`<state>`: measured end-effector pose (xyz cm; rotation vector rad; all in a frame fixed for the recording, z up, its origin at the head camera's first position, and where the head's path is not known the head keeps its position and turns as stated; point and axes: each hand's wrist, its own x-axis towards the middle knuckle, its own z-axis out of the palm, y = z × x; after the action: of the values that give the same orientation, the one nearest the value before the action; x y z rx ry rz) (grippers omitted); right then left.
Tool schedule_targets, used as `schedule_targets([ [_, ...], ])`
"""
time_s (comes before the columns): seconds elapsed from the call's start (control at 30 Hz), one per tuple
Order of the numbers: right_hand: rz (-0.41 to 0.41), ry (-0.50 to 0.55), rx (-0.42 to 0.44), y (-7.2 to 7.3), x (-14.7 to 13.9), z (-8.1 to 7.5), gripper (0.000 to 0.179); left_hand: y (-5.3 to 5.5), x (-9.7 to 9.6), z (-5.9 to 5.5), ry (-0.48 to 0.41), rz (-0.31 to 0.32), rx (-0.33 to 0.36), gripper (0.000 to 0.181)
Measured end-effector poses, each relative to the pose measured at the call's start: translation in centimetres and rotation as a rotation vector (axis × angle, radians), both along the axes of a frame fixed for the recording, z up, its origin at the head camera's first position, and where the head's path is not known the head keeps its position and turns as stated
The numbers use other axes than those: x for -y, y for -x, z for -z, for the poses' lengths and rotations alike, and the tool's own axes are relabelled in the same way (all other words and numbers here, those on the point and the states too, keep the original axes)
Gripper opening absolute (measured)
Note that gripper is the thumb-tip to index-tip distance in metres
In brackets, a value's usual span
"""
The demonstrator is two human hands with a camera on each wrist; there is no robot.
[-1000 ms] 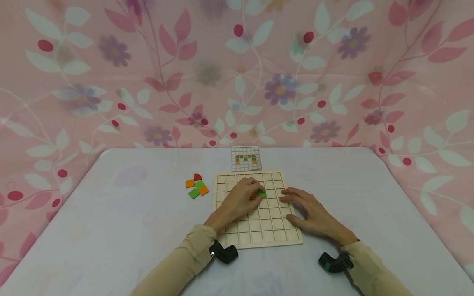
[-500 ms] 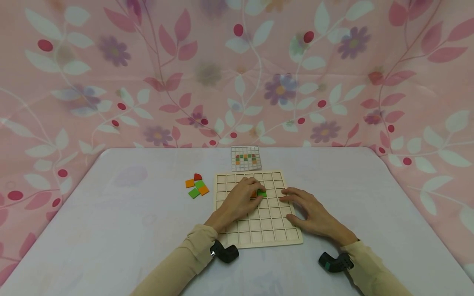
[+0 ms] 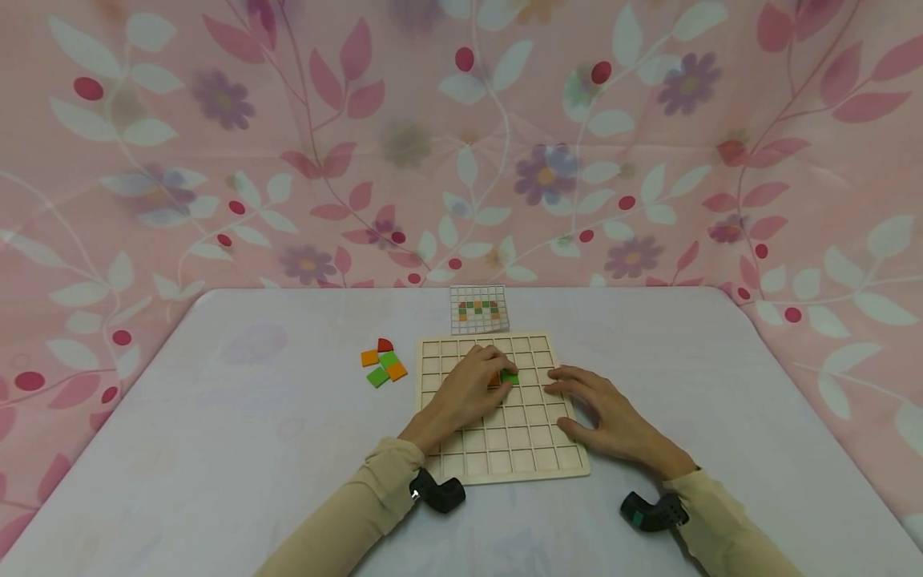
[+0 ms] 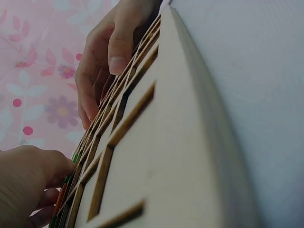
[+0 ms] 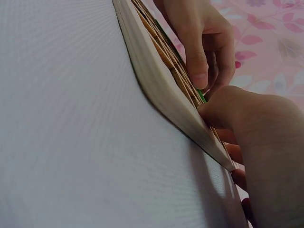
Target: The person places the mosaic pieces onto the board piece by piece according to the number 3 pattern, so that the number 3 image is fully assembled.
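Observation:
A pale wooden grid board (image 3: 497, 461) lies on the table. My left hand (image 3: 461, 393) reaches over it, thumb and forefinger at either side of a green square tile (image 3: 510, 377) set in a cell near the middle, pinching it. Just left of that tile an orange tile (image 3: 493, 379) shows partly under the hand; the palm hides other cells. At the board's right edge rests my right hand (image 3: 606, 417), its fingers loosely bent and holding nothing. In the right wrist view its thumb (image 5: 216, 111) touches the board's rim.
Left of the board lie several loose tiles: a red quarter-round one (image 3: 385, 345), orange squares (image 3: 370, 358) and green squares (image 3: 378, 377). Behind the board is a printed pattern card (image 3: 479, 324) with a coloured grid. A floral cloth (image 3: 433, 160) hangs beyond the white table (image 3: 252, 449).

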<state>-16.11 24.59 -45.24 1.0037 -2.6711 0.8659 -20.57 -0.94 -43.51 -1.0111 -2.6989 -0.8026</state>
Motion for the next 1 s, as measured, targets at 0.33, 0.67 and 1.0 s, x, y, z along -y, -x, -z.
schedule_targets([
  [0.33, 0.002, 0.0, -0.007, 0.0, 0.02, 0.04, 0.043, 0.06, 0.01, 0.06, 0.001, 0.003, -0.015, 0.015],
  [0.67, 0.007, 0.0, -0.008, 0.0, -0.04, 0.11, 0.042, 0.09, 0.03, 0.13, -0.003, 0.005, -0.011, 0.015],
  [1.0, 0.004, 0.002, -0.004, -0.05, -0.05, 0.01, 0.043, 0.01, 0.17, 0.0, -0.021, 0.002, 0.014, 0.017],
])
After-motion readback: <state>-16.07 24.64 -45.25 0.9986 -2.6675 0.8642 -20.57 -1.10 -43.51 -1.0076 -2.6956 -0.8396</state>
